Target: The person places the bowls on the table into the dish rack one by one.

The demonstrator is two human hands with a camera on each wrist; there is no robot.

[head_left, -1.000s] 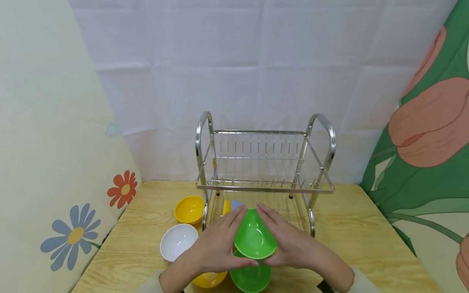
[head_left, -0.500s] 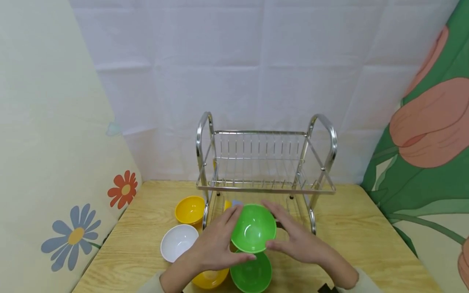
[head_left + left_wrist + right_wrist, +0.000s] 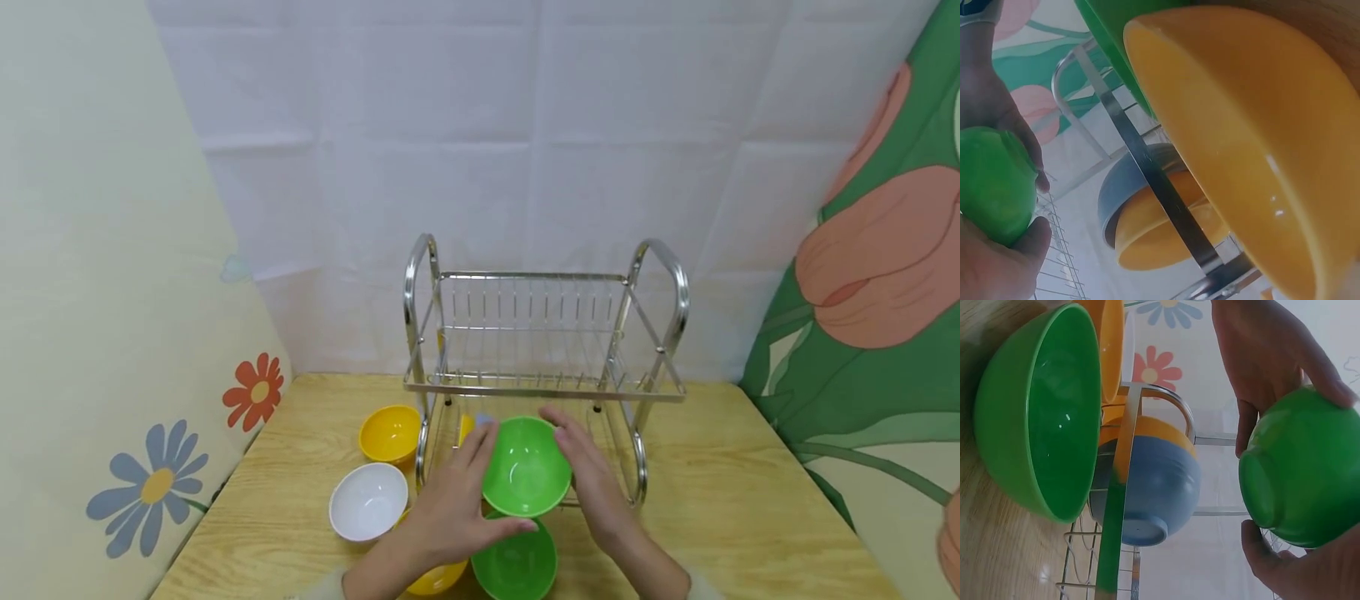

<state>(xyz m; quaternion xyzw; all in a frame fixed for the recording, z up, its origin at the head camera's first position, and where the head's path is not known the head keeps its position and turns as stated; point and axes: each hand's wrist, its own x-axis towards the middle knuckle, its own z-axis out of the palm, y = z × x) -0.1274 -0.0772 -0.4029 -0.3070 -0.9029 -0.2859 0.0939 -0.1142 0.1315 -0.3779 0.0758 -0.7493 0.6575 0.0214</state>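
Note:
A green bowl [image 3: 527, 471] is held up between both hands, its hollow facing the head camera. My left hand [image 3: 459, 504] holds its left side, fingers at the rim and thumb below. On the other side, my right hand [image 3: 600, 492] has its fingers along the bowl; its thumb is hidden in the head view but shows near the bowl's foot in the right wrist view. Below, a second green bowl [image 3: 516, 565] stands on the table beside a yellow bowl [image 3: 438, 578], which the left hand partly covers.
Behind the hands stands a two-tier metal dish rack [image 3: 543, 392]. On its lower tier a blue bowl [image 3: 1160, 487] leans against a yellow one [image 3: 1154, 237]. Left of the rack are a white bowl [image 3: 367, 502] and another yellow bowl [image 3: 390, 433] on the wooden table [image 3: 750, 500].
The held green bowl has turned and shifted slightly right. My right hand loosened from it, then came back in along its right side. The left hand has barely moved.

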